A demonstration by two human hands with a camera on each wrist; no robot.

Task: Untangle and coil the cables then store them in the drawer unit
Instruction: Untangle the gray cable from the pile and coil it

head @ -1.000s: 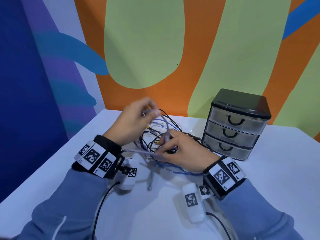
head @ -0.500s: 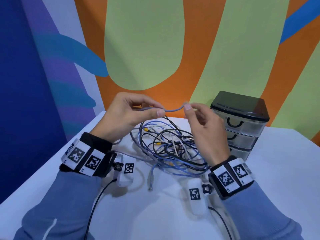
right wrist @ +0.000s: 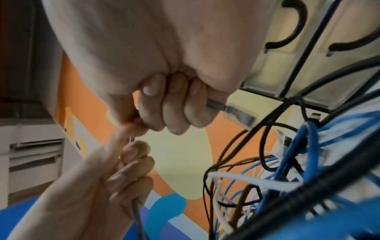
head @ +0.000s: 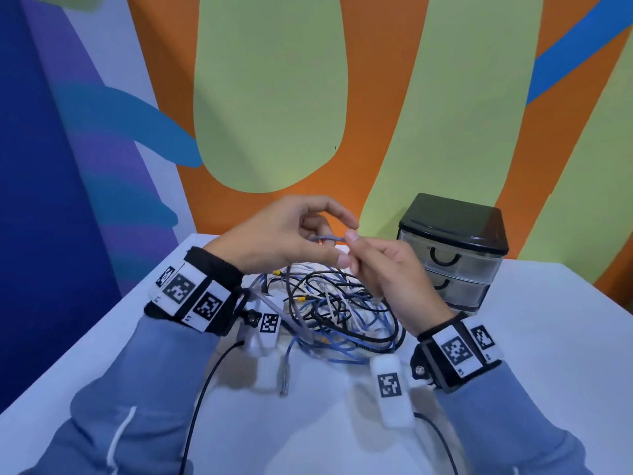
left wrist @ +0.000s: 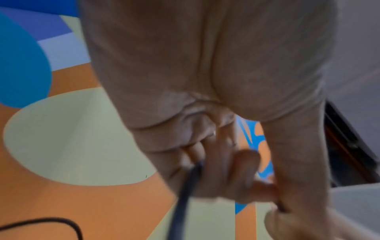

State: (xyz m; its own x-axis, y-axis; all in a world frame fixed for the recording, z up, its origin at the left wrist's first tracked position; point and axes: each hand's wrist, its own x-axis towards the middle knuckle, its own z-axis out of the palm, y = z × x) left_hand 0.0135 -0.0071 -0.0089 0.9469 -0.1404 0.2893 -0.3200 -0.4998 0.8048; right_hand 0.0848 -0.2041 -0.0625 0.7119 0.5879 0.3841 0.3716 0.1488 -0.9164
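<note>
Both hands (head: 337, 248) now closer together above tangle (head: 337, 313) on counter (head: 534, 341), left fingers (head: 337, 209) and right fingers (right wrist: 174, 104) pinching grey cable (head: 327, 238); first coil loop forming, drawer unit (head: 452, 248) shut.

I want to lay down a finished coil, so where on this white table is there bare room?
Bare white table lies right of the black-topped clear drawer unit, toward the right edge, and along the left edge beside the blue sleeve. The middle is crowded: the tangled heap of blue, black and white cables fills it, below both hands.
</note>
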